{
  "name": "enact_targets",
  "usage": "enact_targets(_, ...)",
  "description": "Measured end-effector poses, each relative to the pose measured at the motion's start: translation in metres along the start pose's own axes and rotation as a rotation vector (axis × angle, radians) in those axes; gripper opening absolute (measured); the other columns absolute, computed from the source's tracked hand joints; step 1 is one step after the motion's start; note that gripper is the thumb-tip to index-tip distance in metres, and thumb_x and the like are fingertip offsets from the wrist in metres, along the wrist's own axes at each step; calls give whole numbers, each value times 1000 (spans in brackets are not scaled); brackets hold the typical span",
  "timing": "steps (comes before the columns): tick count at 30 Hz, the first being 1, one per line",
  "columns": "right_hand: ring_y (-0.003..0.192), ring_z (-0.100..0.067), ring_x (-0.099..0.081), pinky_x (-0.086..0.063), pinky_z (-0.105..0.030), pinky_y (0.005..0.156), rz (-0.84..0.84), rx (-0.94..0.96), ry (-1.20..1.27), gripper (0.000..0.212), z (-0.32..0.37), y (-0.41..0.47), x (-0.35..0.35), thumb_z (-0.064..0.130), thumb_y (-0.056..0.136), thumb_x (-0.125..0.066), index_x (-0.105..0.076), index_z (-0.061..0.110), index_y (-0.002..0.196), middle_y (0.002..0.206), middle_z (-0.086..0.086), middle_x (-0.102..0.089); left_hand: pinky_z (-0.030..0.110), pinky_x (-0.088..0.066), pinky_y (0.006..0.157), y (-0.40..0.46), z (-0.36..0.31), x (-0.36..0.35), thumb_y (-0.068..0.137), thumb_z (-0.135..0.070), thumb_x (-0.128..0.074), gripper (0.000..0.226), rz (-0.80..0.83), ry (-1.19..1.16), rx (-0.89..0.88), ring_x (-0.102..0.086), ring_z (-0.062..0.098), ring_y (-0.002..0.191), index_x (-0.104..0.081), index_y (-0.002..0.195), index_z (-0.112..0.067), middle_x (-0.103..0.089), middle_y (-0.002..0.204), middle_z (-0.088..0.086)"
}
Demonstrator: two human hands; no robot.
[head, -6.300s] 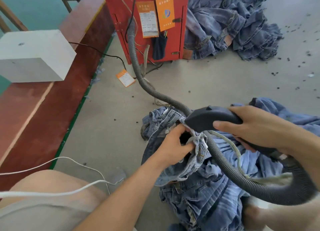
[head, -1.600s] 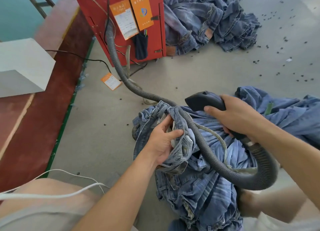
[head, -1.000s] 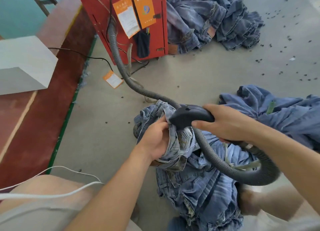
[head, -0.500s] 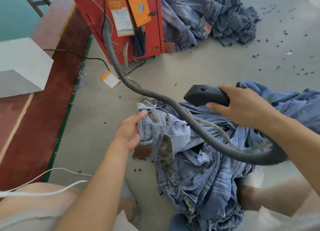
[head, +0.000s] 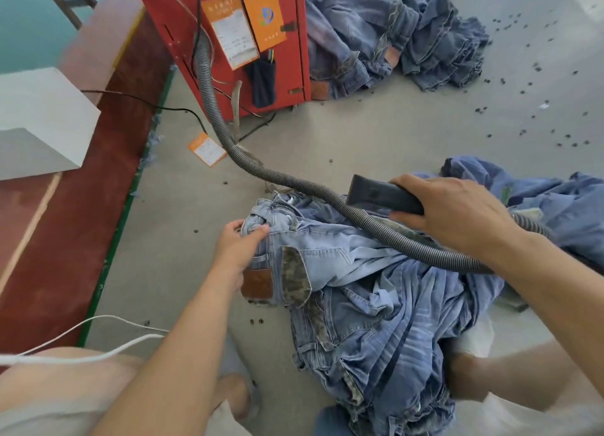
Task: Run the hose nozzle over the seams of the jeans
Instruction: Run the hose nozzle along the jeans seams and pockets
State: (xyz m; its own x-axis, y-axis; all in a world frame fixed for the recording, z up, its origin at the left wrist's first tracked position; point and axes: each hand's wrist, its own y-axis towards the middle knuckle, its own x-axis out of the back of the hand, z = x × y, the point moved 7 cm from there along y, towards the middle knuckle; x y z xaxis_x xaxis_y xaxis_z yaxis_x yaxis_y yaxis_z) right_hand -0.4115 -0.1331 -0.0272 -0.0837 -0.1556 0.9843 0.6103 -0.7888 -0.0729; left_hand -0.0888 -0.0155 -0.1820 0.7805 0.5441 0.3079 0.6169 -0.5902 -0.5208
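A pair of light blue jeans point(head: 330, 256) lies on top of a heap of denim on the floor in front of me, waistband to the left, with a brown leather patch point(head: 257, 282) showing. My left hand point(head: 236, 243) pinches the waistband at its left end. My right hand point(head: 454, 211) grips the black nozzle point(head: 376, 193), held a little above the jeans with its mouth pointing left and not touching the cloth. The grey ribbed hose point(head: 294, 182) runs from the red machine point(head: 228, 36) across the jeans and loops back under my right wrist.
Another pile of jeans point(head: 392, 33) lies behind the red machine. More blue denim point(head: 539, 200) sits at the right. A white box point(head: 39, 121) stands on the red-brown platform at the left. An orange tag point(head: 206, 148) and dark specks lie on the grey floor.
The camera swung as I worked. My left hand let go of the bunched denim and now pinches the waistband of the spread jeans. The nozzle lifted off the cloth and moved right.
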Motion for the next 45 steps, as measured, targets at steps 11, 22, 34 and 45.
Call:
enact_targets(11,61,-23,-55,-41,-36,55,-142,-184,117,33,3,18,13,54,97,-63,-50,31,117,74,2,-59,37,-50,86,-22,-134,-59,101,-7,-51,5,150,-5,116,-52,28,84,-48,99,-12,-48,90,11)
enact_targets(22,60,-8,-55,-43,-32,51,-191,-266,218,36,-7,8,24,55,95,-65,-50,37,122,68,19,-53,37,-37,109,-59,-185,-42,99,-31,-67,38,647,651,-256,-45,19,137,-61,136,-26,-54,134,-9)
enact_targets(34,59,-4,-59,-39,-25,47,-146,-226,276,29,-14,14,27,56,91,-68,-50,41,107,70,15,-63,43,-46,83,-67,-118,7,99,-10,-58,28,593,174,37,-56,21,100,-65,122,-26,-64,119,3)
enact_targets(45,71,10,-60,-37,-18,49,26,-38,263,31,-7,-7,4,64,86,-61,-45,51,109,70,20,-60,45,-58,95,-58,-83,0,98,7,-59,24,456,-120,120,-69,38,114,-66,121,6,-73,116,26)
